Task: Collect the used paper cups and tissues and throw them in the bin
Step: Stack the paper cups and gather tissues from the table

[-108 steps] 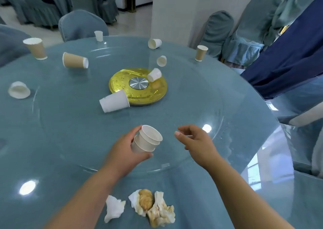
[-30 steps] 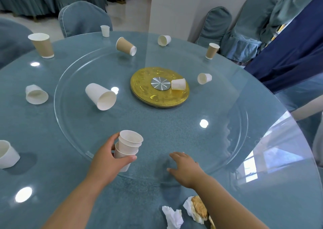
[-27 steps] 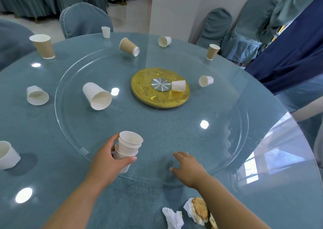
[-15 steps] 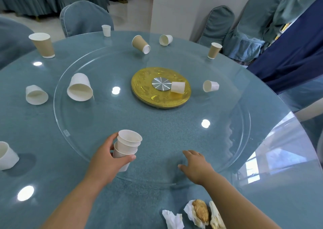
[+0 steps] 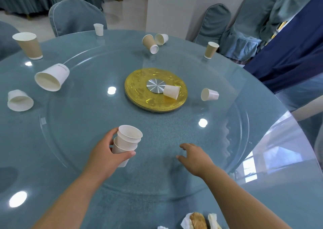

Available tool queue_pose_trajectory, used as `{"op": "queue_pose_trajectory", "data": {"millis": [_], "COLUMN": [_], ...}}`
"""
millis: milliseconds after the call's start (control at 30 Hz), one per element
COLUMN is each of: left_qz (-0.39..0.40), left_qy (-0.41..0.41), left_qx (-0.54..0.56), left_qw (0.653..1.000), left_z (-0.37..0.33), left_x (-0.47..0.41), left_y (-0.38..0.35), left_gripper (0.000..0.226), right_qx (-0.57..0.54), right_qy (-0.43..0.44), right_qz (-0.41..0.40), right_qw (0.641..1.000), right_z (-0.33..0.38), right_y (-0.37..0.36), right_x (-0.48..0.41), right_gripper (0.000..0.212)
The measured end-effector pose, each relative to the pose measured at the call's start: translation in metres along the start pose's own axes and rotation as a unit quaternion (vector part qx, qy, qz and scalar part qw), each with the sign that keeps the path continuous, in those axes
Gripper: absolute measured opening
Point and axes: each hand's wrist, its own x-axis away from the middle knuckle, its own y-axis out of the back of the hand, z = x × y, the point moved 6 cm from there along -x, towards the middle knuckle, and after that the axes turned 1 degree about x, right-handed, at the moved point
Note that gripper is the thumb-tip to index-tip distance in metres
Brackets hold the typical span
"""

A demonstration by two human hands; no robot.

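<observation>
A stack of white cups is gripped by the left hand, while the right hand is held loosely spread, fingertips on the glass turntable of the table.

tissues cut by bottom edge, lower parts out of frame. left hand covers near side of stacked cups; cup count unclear. print on large tipped cup too small to read. right hand: contact with glass turntable not determinable.
</observation>
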Motion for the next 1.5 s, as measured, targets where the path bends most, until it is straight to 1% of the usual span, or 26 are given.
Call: {"op": "queue_pose_trajectory", "data": {"millis": [200,433,533,633,733,967,1033,1067,1200,1267,1300,1333,1367,1433,1500], "left_qz": [0.022,0.032,0.043,0.048,0.049,0.041,0.039,0.039,0.043,0.045,0.046,0.046,0.046,0.044,0.039], "left_qy": [-0.019,-0.041,-0.044,-0.051,-0.053,-0.05,-0.044,-0.042,-0.042,-0.04,-0.04,-0.039,-0.038,-0.033,-0.031], "left_qx": [-0.011,-0.02,-0.022,-0.024,-0.027,-0.039,-0.044,-0.043,-0.042,-0.036,-0.031,-0.025,-0.021,-0.022,-0.04], "left_qw": [1.0,0.998,0.998,0.997,0.997,0.997,0.997,0.997,0.997,0.998,0.998,0.998,0.998,0.998,0.998], "left_z": [-0.017,-0.034,-0.036,-0.038,-0.036,-0.027,-0.025,-0.024,-0.022,-0.021,-0.02,-0.019,-0.018,-0.015,-0.012], "left_x": [-0.026,-0.063,-0.077,-0.088,-0.095,-0.1,-0.1,-0.1,-0.094,-0.09,-0.087,-0.086,-0.084,-0.079,-0.075], "left_y": [-0.017,-0.036,-0.044,-0.05,-0.054,-0.057,-0.056,-0.055,-0.054,-0.053,-0.053,-0.052,-0.052,-0.05,-0.049], "left_gripper": [0.071,0.071,0.07,0.069,0.07,0.071,0.072,0.072,0.072,0.07,0.07,0.071,0.073,0.075,0.076], "right_qx": [0.016,0.066,0.089,0.105,0.129,0.147,0.157,0.169,0.181,0.124,0.058,-0.031,-0.132,-0.302,-0.406], "right_qy": [-0.029,-0.056,-0.057,-0.063,-0.072,-0.094,-0.106,-0.116,-0.14,-0.127,-0.12,-0.111,-0.095,-0.045,0.019], "right_qz": [-0.053,-0.148,-0.172,-0.176,-0.159,-0.117,-0.118,-0.122,-0.124,-0.128,-0.138,-0.147,-0.151,-0.127,-0.084], "right_qw": [0.998,0.985,0.979,0.977,0.976,0.978,0.975,0.971,0.966,0.976,0.981,0.982,0.975,0.944,0.91], "right_z": [-0.024,-0.047,-0.053,-0.059,-0.067,-0.076,-0.076,-0.076,-0.073,-0.066,-0.06,-0.052,-0.043,-0.017,0.014], "right_y": [0.043,0.095,0.109,0.117,0.12,0.12,0.12,0.121,0.12,0.116,0.115,0.114,0.112,0.107,0.102], "right_x": [-0.036,-0.085,-0.106,-0.126,-0.146,-0.175,-0.177,-0.177,-0.17,-0.161,-0.155,-0.147,-0.139,-0.123,-0.106], "right_gripper": [0.053,0.064,0.071,0.082,0.092,0.101,0.099,0.094,0.065,0.064,0.064,0.062,0.058,0.052,0.056]}}
